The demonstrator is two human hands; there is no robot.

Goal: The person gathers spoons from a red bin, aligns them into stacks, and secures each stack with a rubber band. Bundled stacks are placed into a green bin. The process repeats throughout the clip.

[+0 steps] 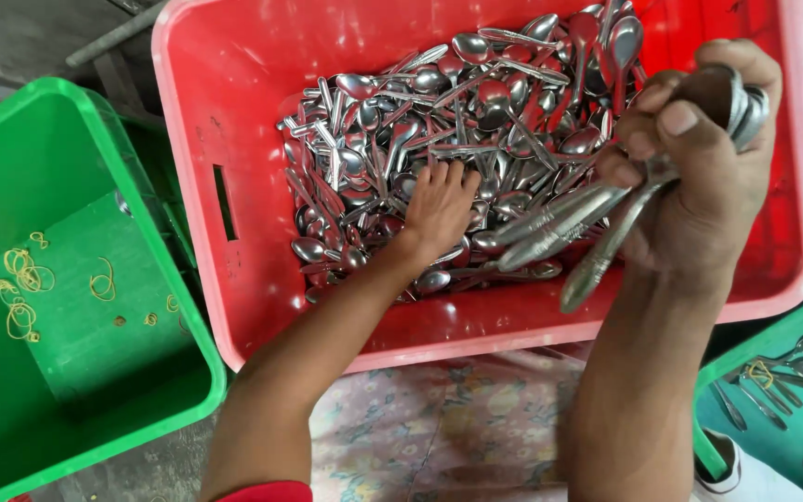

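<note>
Left hand [437, 206] laid palm-down, fingers loose, on spoon pile [439, 121] in red crate [234, 102]. Right hand [699, 158] clenched round spoon bundle [559, 223] above crate's right side. Green crate [67, 279] with rubber bands [20, 288] seen left; teal tray [792, 409] with bundled spoons right; floral cloth [457, 428] near.

Silver-grey steel spoons [439, 121] fill the red plastic crate [234, 84] under both hands. Left of the left hand [439, 209], a green bin [67, 372] holds yellow rubber bands [20, 288]. Below the arms lies pale floral-patterned cloth [448, 428]; beyond the right hand [699, 177], a teal bin [792, 437].
</note>
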